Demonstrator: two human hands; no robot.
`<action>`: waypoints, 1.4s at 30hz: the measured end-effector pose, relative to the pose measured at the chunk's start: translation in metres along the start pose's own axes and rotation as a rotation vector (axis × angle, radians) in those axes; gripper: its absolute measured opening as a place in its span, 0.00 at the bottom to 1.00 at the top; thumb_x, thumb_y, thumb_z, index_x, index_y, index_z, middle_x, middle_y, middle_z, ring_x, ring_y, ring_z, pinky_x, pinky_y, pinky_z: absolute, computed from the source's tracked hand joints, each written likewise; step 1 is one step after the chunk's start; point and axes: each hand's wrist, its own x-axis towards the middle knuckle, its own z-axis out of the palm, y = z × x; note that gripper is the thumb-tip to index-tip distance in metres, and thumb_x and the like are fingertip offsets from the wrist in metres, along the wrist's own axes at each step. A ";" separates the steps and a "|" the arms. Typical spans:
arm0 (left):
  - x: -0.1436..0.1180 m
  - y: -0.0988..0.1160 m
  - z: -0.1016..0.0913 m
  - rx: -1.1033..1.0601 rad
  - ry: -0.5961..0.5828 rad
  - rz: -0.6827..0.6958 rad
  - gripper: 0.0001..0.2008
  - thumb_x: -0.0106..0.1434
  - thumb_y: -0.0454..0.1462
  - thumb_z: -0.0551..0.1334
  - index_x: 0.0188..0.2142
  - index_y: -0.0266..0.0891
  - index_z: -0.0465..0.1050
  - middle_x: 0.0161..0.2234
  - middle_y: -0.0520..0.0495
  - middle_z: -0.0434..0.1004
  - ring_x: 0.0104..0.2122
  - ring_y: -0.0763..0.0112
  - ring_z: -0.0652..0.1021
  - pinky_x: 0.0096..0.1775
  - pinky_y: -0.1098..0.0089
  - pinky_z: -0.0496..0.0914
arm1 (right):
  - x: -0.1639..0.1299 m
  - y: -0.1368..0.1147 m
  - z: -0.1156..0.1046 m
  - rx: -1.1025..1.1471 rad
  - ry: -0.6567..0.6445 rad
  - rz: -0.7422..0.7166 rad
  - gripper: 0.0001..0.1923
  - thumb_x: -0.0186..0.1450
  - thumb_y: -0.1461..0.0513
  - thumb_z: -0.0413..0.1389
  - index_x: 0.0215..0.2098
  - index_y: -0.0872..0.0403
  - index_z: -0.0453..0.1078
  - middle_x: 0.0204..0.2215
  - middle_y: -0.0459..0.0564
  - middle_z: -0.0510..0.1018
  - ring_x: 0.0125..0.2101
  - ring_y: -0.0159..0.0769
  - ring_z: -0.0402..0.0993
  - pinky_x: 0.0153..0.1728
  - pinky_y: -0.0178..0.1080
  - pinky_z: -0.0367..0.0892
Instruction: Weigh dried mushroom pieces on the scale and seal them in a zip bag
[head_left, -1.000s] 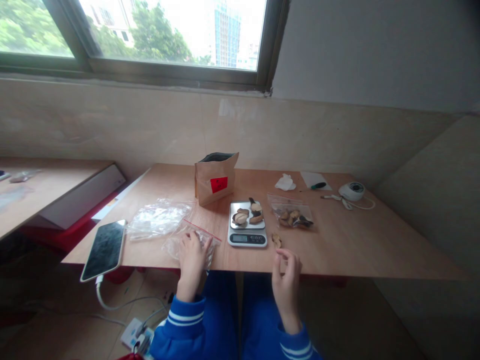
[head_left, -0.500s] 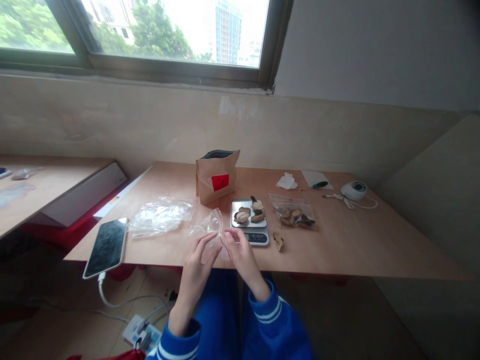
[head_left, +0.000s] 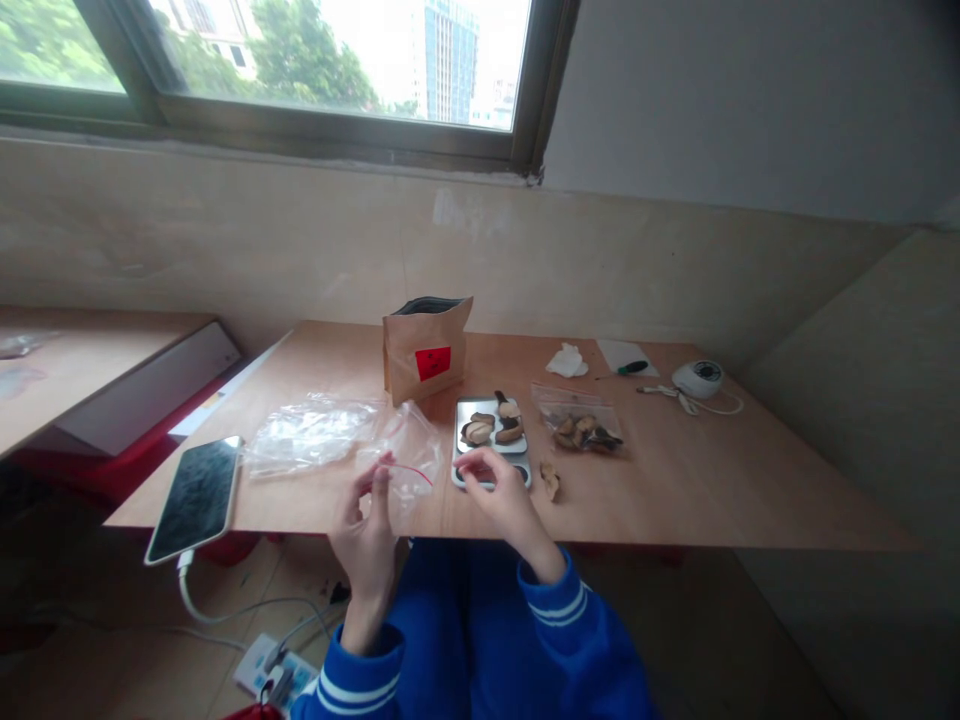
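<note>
With the scale (head_left: pixel 520 468) taken as the centre of the dial and twelve set toward the wall, the left hand (head_left: pixel 366 525) is placed at eight o'clock. A clear bag (head_left: pixel 409 432) with a red strip is clamped by one end of its edge between the left thumb and fingers; the bag is spread out at nine o'clock, between the scale and a pile of clear bags (head_left: pixel 307 432). The right hand (head_left: pixel 499 490) is held at the near side of the scale, toward seven o'clock, and its display is partly covered. The right thumb and index finger are curved toward each other, but whether their tips are met or apart cannot be told.

Several brown and pale dried slices (head_left: pixel 476 432) are carried on the scale's tray. A loose slice (head_left: pixel 550 482) is seen on the table at four o'clock, and a zip bag (head_left: pixel 585 430) with more slices inside is laid at three. An upright brown pouch (head_left: pixel 431 330), opened at the top and marked with a red label (head_left: pixel 433 363), is stood at eleven. A crumpled tissue (head_left: pixel 568 361) is found between one and two, a green-handled screwdriver (head_left: pixel 632 368) at two, and a white round device (head_left: pixel 697 378) between two and three. A phone (head_left: pixel 196 497) is set between eight and nine, with a white cable (head_left: pixel 184 575) plugged in.
</note>
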 end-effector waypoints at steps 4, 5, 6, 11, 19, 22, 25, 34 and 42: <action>0.024 0.005 0.004 -0.067 0.037 0.046 0.14 0.63 0.45 0.61 0.41 0.39 0.77 0.44 0.44 0.80 0.45 0.64 0.78 0.51 0.61 0.68 | 0.026 0.001 -0.046 -0.195 0.017 -0.129 0.11 0.66 0.61 0.51 0.44 0.52 0.71 0.46 0.53 0.75 0.48 0.39 0.73 0.50 0.43 0.68; 0.029 0.007 0.007 -0.069 -0.005 0.086 0.13 0.63 0.45 0.61 0.40 0.39 0.77 0.45 0.44 0.79 0.48 0.64 0.77 0.54 0.60 0.66 | 0.034 0.000 -0.054 -0.283 0.005 -0.155 0.13 0.66 0.61 0.51 0.47 0.53 0.71 0.48 0.54 0.74 0.51 0.40 0.71 0.53 0.44 0.66; 0.032 0.008 0.010 -0.076 -0.045 0.122 0.13 0.63 0.44 0.60 0.40 0.40 0.77 0.47 0.44 0.79 0.50 0.63 0.75 0.56 0.60 0.64 | 0.042 0.000 -0.059 -0.378 -0.032 -0.166 0.15 0.66 0.61 0.52 0.50 0.54 0.70 0.51 0.56 0.72 0.53 0.42 0.69 0.56 0.46 0.63; 0.029 0.006 0.034 -0.160 -0.214 0.103 0.14 0.67 0.46 0.55 0.42 0.41 0.72 0.55 0.42 0.72 0.58 0.63 0.69 0.60 0.58 0.60 | 0.068 0.011 -0.047 -0.792 -0.379 -0.115 0.31 0.63 0.57 0.59 0.61 0.58 0.62 0.62 0.66 0.59 0.64 0.56 0.51 0.62 0.53 0.52; 0.020 -0.021 0.050 -0.094 -0.199 -0.178 0.22 0.64 0.56 0.51 0.44 0.40 0.59 0.42 0.42 0.72 0.44 0.63 0.76 0.49 0.61 0.68 | 0.077 0.023 -0.038 -0.906 -0.421 -0.223 0.18 0.65 0.64 0.57 0.53 0.59 0.69 0.46 0.61 0.74 0.50 0.47 0.70 0.54 0.48 0.62; 0.018 -0.022 0.053 -0.122 -0.221 -0.200 0.20 0.65 0.55 0.51 0.43 0.41 0.56 0.41 0.42 0.72 0.42 0.63 0.77 0.46 0.62 0.69 | 0.079 0.025 -0.041 -0.806 -0.395 -0.187 0.18 0.62 0.68 0.58 0.51 0.58 0.70 0.46 0.59 0.74 0.48 0.45 0.71 0.51 0.45 0.65; 0.016 -0.021 0.058 -0.126 -0.216 -0.187 0.19 0.65 0.54 0.52 0.41 0.42 0.56 0.41 0.41 0.72 0.42 0.63 0.77 0.46 0.62 0.69 | 0.083 0.023 -0.046 -0.639 -0.309 -0.187 0.20 0.60 0.69 0.58 0.51 0.56 0.70 0.47 0.57 0.74 0.48 0.42 0.72 0.51 0.43 0.66; 0.008 -0.020 0.083 -0.118 -0.340 -0.106 0.20 0.66 0.54 0.49 0.42 0.40 0.56 0.44 0.40 0.69 0.47 0.63 0.75 0.51 0.59 0.68 | 0.089 -0.040 -0.057 0.110 -0.090 0.031 0.23 0.63 0.53 0.57 0.55 0.52 0.68 0.37 0.47 0.79 0.36 0.33 0.76 0.37 0.36 0.72; -0.004 -0.008 0.094 -0.164 -0.329 -0.130 0.23 0.67 0.55 0.46 0.44 0.38 0.58 0.44 0.38 0.69 0.46 0.63 0.76 0.49 0.60 0.70 | 0.088 -0.056 -0.060 -0.102 -0.168 -0.022 0.24 0.67 0.50 0.52 0.57 0.52 0.68 0.53 0.54 0.74 0.52 0.41 0.72 0.53 0.46 0.67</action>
